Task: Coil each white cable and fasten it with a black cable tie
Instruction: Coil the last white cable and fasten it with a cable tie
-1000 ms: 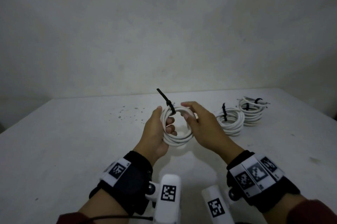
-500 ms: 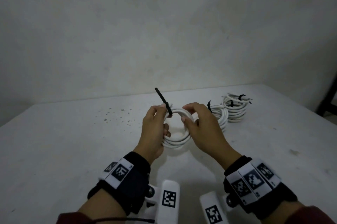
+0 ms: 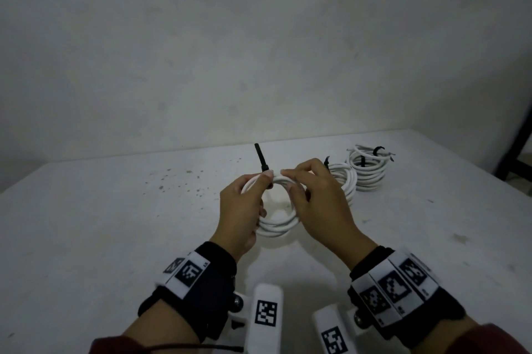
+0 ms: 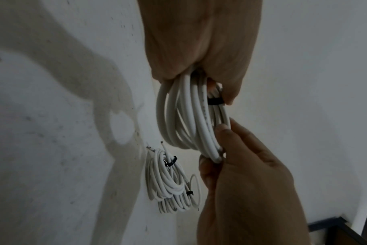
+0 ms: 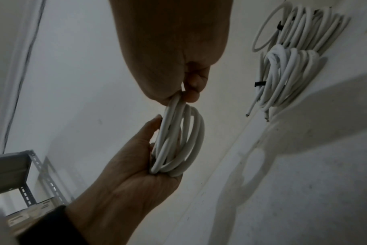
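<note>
Both my hands grip the white coil (image 3: 276,227) above the surface (image 3: 86,238): left hand (image 3: 244,209) by the black tie (image 3: 263,165), right hand (image 3: 319,204) pinching the loops together, probably so they can't spring apart.

Coil (image 3: 276,227) between both hands above the table (image 3: 115,238) — 2 tied coils (image 3: 357,175) behind, to its right

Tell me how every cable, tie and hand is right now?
Held coil: wound up, lifted off the table, gripped by both hands.
Tie: looped round the held coil, its tail sticking up.
Left hand: gripping the coil beside the tie.
Right hand: pinching the coil's other side.
Near coil: tied, lying on the table.
Far coil: tied, lying on the table.
</note>
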